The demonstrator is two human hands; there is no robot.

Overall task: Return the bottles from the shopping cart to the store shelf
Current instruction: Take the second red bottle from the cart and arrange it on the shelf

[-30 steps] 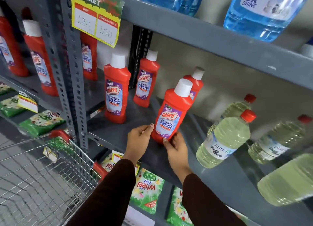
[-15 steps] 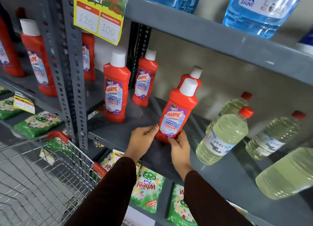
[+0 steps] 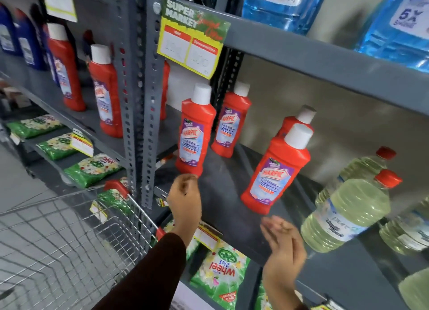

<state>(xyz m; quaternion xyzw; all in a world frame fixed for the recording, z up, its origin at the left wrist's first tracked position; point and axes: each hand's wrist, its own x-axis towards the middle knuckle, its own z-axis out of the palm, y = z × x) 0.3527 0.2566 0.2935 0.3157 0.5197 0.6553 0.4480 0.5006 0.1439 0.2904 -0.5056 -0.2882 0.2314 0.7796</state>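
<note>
A red cleaner bottle [image 3: 276,170] with a white cap stands on the grey shelf [image 3: 222,193], free of both hands. My right hand [image 3: 282,242] hovers just below and in front of it, fingers apart and blurred. My left hand [image 3: 184,198] hangs at the shelf's front edge with its fingers curled loosely, holding nothing. Its fingertips are just under another red bottle [image 3: 196,133]. Two more red bottles [image 3: 231,124] stand behind. The wire shopping cart [image 3: 69,235] is at the lower left; no bottle is visible in the part shown.
Clear bottles of pale yellow liquid [image 3: 348,214] lie to the right on the same shelf. Blue liquid jugs [image 3: 394,28] sit on the shelf above. A perforated steel upright [image 3: 148,114] carries a price tag [image 3: 192,40]. Green detergent packs [image 3: 220,272] lie on the lower shelf.
Both hands have let go of the red bottle's base and drawn back toward me. The left hand moved left toward the cart. The camera has swung left.
</note>
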